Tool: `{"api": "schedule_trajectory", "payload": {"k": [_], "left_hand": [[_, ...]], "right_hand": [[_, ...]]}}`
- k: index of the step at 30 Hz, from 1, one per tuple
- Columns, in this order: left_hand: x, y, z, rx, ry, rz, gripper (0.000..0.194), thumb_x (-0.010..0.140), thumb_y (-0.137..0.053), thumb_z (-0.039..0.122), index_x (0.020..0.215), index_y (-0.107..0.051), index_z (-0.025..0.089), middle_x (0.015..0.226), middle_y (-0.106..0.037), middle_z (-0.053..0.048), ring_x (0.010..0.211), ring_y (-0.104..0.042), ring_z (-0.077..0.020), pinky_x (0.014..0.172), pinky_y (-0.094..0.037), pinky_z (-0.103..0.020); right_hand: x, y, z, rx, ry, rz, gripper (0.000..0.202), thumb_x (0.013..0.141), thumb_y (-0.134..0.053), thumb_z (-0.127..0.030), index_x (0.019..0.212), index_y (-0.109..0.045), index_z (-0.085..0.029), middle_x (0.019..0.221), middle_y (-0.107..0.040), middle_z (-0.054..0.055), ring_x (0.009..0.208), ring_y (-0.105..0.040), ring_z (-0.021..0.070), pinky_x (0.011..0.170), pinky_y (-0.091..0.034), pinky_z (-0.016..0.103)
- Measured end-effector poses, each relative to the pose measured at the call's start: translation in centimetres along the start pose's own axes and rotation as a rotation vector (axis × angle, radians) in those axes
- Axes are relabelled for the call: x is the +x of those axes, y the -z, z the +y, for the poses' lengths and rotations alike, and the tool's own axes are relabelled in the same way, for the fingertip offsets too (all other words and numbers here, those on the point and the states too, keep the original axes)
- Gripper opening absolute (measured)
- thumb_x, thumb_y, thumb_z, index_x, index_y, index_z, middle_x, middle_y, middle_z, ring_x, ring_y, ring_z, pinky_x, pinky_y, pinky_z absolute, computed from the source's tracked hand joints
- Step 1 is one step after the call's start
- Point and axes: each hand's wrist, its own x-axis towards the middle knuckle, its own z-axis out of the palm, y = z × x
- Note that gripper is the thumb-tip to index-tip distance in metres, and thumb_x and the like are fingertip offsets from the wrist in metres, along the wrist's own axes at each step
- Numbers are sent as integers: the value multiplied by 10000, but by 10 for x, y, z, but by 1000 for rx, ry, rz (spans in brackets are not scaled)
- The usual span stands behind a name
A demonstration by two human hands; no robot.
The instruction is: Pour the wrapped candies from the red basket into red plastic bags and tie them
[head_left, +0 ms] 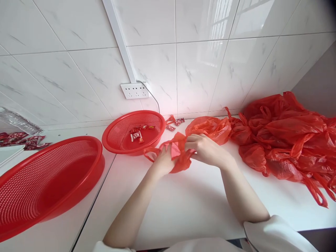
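Observation:
A small red plastic bag (pixel 181 165) is held just above the white table, between my two hands. My left hand (pixel 164 160) grips it from the left, its fingertips partly hidden by the thin plastic. On the other side, my right hand (pixel 201 147) has its fingers curled on the bag's upper right edge. A pinkish patch shows at the bag's mouth; whether it is the bag's inside or something in it, I cannot tell. Behind my right hand lies another red plastic bag (pixel 210 127). Wrapped candies (pixel 135 135) lie in the red round basket (pixel 115 140) to the left.
A larger red basket (pixel 99 150) stands at the left. Filled-looking red bags (pixel 286 129) are heaped at the right. A few small packets (pixel 180 121) lie by the wall. More red packets (pixel 34 140) sit far left, near clear plastic (pixel 19 120). A power strip (pixel 135 91) is on the tiles.

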Motion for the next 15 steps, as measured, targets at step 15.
{"api": "schedule_trajectory", "payload": {"k": [15], "left_hand": [[-10, -4, 17, 365, -200, -41, 360, 944, -290, 159, 1080, -622, 127, 1080, -653, -175, 1085, -605, -291, 948, -433, -411]], "right_hand": [[24, -46, -6, -133, -331, -302, 240, 913, -405, -92, 866, -624, -176, 772, -652, 45, 623, -597, 148, 507, -330, 253]]}}
